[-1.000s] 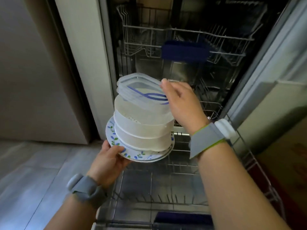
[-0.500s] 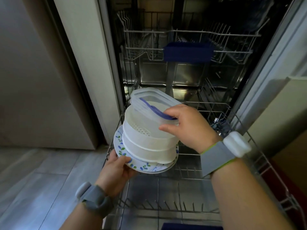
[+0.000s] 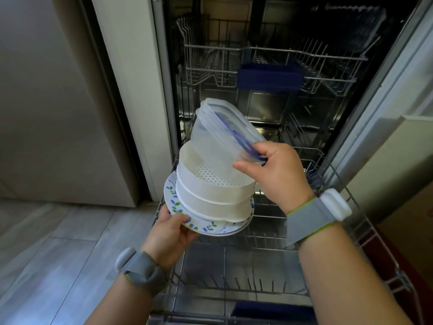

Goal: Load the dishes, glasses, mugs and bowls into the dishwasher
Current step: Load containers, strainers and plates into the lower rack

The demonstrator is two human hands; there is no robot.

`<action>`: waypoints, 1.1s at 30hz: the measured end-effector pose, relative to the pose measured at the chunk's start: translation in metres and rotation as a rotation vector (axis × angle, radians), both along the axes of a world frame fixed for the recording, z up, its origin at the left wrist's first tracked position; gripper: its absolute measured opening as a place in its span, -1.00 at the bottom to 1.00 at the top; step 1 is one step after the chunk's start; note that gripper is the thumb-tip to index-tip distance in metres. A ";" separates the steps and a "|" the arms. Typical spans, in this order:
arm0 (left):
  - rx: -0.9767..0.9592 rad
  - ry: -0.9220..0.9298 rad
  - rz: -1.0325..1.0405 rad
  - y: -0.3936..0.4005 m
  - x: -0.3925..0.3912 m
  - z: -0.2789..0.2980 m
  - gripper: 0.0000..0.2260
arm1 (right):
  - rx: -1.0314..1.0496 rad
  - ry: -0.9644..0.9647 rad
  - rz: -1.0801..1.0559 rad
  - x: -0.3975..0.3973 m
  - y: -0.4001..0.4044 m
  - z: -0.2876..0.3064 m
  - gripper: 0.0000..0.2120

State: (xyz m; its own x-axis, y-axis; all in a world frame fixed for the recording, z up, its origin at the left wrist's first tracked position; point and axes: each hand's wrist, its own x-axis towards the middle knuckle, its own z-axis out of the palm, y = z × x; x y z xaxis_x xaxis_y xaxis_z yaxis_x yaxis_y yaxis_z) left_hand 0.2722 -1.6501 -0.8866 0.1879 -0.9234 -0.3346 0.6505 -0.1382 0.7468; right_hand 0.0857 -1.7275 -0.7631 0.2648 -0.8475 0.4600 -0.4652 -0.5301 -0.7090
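My left hand point(image 3: 172, 231) grips the near rim of a white plate with blue and green leaf prints point(image 3: 174, 202), held above the pulled-out lower rack point(image 3: 234, 254) of the open dishwasher. Stacked white round bowls point(image 3: 210, 198) sit on the plate; the top one has a perforated bottom. My right hand point(image 3: 274, 171) holds a clear plastic container with a blue-sealed lid point(image 3: 220, 134) by its right edge. The container is tilted, its low end inside the top bowl.
The upper rack point(image 3: 257, 55) with a dark blue handle point(image 3: 269, 77) stands inside the machine. A beige cabinet panel point(image 3: 131, 78) flanks the left side, another cabinet point(image 3: 398, 160) the right. Grey floor tiles point(image 3: 58, 254) lie at lower left.
The whole stack has come lower over the bottom rack. My right hand has tipped the clear container up on its edge, lifting its right side out of the top bowl.
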 end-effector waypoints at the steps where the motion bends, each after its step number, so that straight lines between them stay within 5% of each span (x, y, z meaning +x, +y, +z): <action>1: 0.002 0.001 0.007 0.002 0.002 -0.001 -0.56 | -0.008 -0.002 0.002 0.003 0.001 -0.001 -0.89; 25: 0.201 -0.058 -0.019 -0.010 0.005 -0.020 -0.49 | 0.055 0.290 -0.038 0.011 -0.007 -0.028 -0.81; 33: 0.318 -0.219 -0.064 -0.006 0.009 -0.009 -0.60 | 0.048 0.385 0.024 0.015 -0.007 -0.029 -0.81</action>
State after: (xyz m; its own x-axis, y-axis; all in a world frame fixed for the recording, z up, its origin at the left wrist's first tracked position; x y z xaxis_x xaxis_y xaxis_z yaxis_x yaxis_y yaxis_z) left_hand 0.2813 -1.6557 -0.8956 0.2322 -0.7922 -0.5643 0.4634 -0.4200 0.7803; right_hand 0.1007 -1.7349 -0.7921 0.4307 -0.8570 0.2829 -0.6900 -0.5147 -0.5089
